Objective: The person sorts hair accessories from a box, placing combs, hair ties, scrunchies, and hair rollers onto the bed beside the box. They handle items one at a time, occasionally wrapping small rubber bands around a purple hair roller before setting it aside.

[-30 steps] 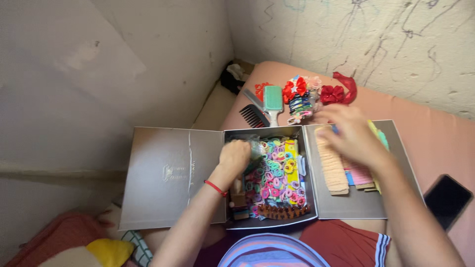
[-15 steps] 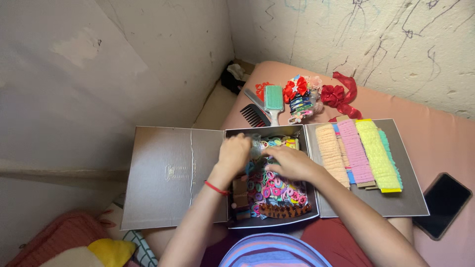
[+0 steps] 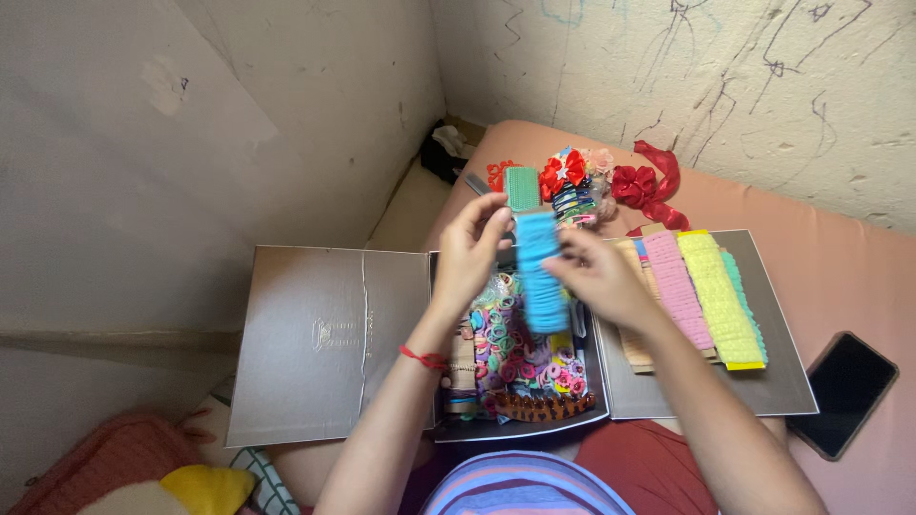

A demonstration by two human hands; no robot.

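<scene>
My left hand (image 3: 470,250) and my right hand (image 3: 599,278) together hold a card of blue hair ties (image 3: 542,272) lifted above an open grey box (image 3: 324,343). The left hand pinches its top end and the right hand grips its right side. Below it the box's middle compartment is full of small colourful hair elastics (image 3: 515,348), with a brown hair claw (image 3: 544,407) at the near edge. On the box's right flap lie cards of peach (image 3: 634,343), pink (image 3: 679,286) and yellow hair ties (image 3: 723,296).
Behind the box on the pink mattress (image 3: 840,267) lie a teal hairbrush (image 3: 521,187), red bows (image 3: 641,184) and a bundle of hair clips (image 3: 572,195). A black phone (image 3: 844,394) rests at the right. Walls close in at left and back.
Both hands were down in the box's middle compartment half a second ago; now they have risen together, lifting a card of blue hair ties out of it.
</scene>
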